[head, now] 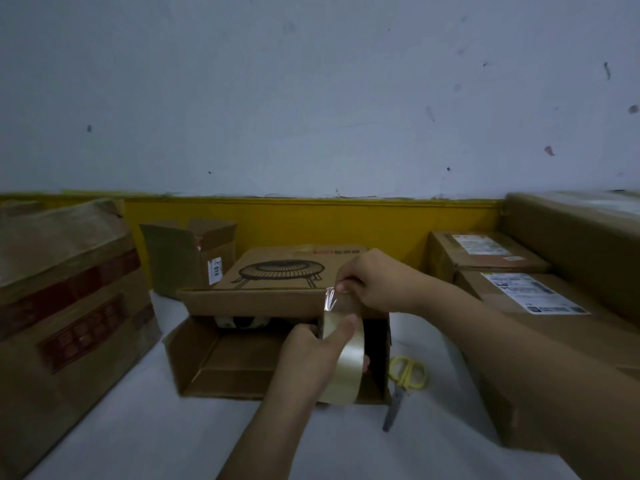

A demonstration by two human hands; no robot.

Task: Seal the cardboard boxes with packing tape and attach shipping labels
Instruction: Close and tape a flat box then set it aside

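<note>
A cardboard box (277, 275) printed with a round black drawing lies in the middle, its near flaps hanging open toward me. My left hand (311, 362) grips a roll of clear packing tape (346, 368) in front of the box, thumb across the roll's top. Just above it, my right hand (374, 282) pinches the loose end of the tape (331, 298) by the box's front right corner. A short strip is peeled up between both hands.
Yellow-handled scissors (403, 382) lie on the white surface (145, 441) right of the box. Two labelled boxes (491, 251) and a long carton sit at the right. A large taped carton (65, 313) stands at the left, a small open box (187, 254) behind.
</note>
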